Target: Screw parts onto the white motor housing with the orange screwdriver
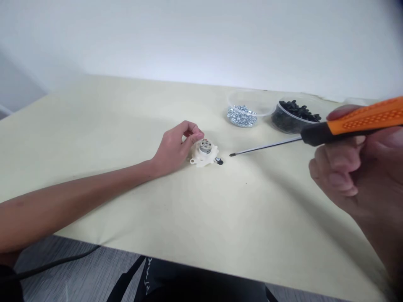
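Observation:
A small round metal motor (205,146) sits in a white plastic mount (201,160) with tabs on its rim. My left hand (178,147) rests on the table beside it, thumb and forefinger closed at the far left edge of the mount. A black rubber piece (219,161) with a shiny screw head in it sits on the mount's right tab. In my right hand (343,172) is a screwdriver (355,119) with an orange and black handle. Its dark tip points left, in the air to the right of the mount, apart from it.
Behind, a clear tub (234,100) holds many silver screws (242,116). To its right stands another clear tub (291,125) of small black pieces (299,111). The pale table (126,113) meets a white wall at the back. A dark cable (59,262) hangs below the front edge.

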### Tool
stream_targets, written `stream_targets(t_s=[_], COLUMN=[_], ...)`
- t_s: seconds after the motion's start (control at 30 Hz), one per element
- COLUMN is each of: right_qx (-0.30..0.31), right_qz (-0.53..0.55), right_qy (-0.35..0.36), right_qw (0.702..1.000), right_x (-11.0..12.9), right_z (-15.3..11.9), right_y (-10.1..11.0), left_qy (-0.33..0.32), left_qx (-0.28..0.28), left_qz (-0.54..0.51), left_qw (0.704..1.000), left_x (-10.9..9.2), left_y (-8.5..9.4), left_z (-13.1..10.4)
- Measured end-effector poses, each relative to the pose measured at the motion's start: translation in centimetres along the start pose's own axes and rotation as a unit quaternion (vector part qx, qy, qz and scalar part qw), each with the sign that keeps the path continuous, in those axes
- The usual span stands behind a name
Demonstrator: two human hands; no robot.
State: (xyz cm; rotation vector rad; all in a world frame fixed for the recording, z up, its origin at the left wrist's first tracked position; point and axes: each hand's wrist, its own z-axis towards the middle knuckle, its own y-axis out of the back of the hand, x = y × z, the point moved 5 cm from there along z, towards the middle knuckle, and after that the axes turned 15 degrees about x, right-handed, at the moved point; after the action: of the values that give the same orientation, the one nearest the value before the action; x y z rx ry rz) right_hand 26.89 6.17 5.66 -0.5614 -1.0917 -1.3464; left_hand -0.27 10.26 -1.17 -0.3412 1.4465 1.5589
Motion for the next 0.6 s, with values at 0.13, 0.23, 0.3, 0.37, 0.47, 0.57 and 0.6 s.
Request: stream_targets(t_s=[0.13,0.23,0.3,0.37,0.47,0.57,0.6], right_qx=[-0.068,-0.092,-0.093,-0.089,-0.076,-0.084,-0.092], right_qz=[0.027,0.011,0.027,0.034,0.018,-0.003,-0.006], right_qy=[-0.010,0.046,0.088,0.108,0.090,0.070,0.058], right_qw=[0.997,0.995,0.991,0.990,0.993,0.994,0.994], right_x=[0.7,0.5,0.0,-0.6,-1.3,-1.2,-1.1], right_z=[-0.7,-0.7,-0.6,-0.5,-0.6,-1.0,-1.1], right_y=[-1.6,-1.7,-1.5,-1.5,-2.1,-2.6,-2.7], left_qy=[-0.032,-0.074,-0.085,-0.096,-0.131,-0.175,-0.189], left_qx=[0.043,0.110,0.165,0.185,0.182,0.171,0.165], left_qz=[0.000,0.049,0.094,0.126,0.155,0.177,0.183], left_qw=[0.999,0.990,0.978,0.970,0.962,0.953,0.951], left_x=[-0.2,-0.7,-0.9,-1.3,-2.1,-2.7,-2.8], left_y=[-0.5,-1.1,-1.6,-1.8,-2.1,-2.6,-2.7], left_z=[0.0,0.0,-0.2,-0.5,-1.0,-1.5,-1.6])
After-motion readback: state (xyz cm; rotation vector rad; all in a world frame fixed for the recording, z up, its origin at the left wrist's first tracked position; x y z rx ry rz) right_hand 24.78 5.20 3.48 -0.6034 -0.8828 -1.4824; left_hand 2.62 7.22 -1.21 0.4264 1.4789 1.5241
